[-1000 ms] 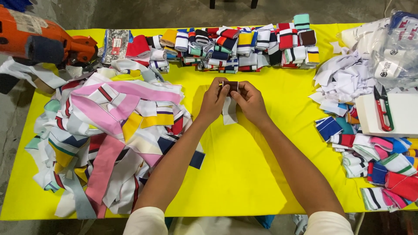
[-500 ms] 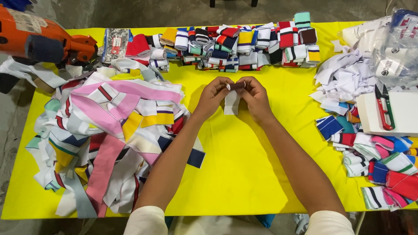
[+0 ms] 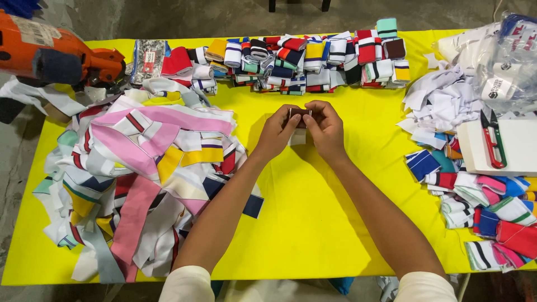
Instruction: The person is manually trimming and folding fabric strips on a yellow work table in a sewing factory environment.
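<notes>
**Two hands on one small fabric piece, mid-table**

One yellow table (image 3: 313, 223) fills the view and carries everything. Largest item on it: one loose heap of long ribbed fabric strips (image 3: 134, 179) at the left, pink, white, yellow and navy, too tangled to count. Next: one row of folded striped pieces (image 3: 313, 56) along the far edge, also too many to count with confidence. At the right, one pile of white scraps (image 3: 442, 106), and below it one spread of folded coloured pieces (image 3: 492, 218). One orange power tool (image 3: 50, 56) lies at the far left corner. One clear plastic bag (image 3: 509, 61) sits at the far right corner. One white board (image 3: 498, 148) lies at the right edge, with one pair of red-handled thread snips (image 3: 493, 142) resting on it. One small clear packet (image 3: 146, 60) lies beside the orange tool.

Two hands, both the wearer's own. Left hand (image 3: 275, 134) and right hand (image 3: 327, 130) meet just above the table's middle, fingertips pinched narrow on one small fabric piece (image 3: 298, 124), dark at the top edge, white below. The piece hangs between both thumbs, well apart from every pile.
</notes>
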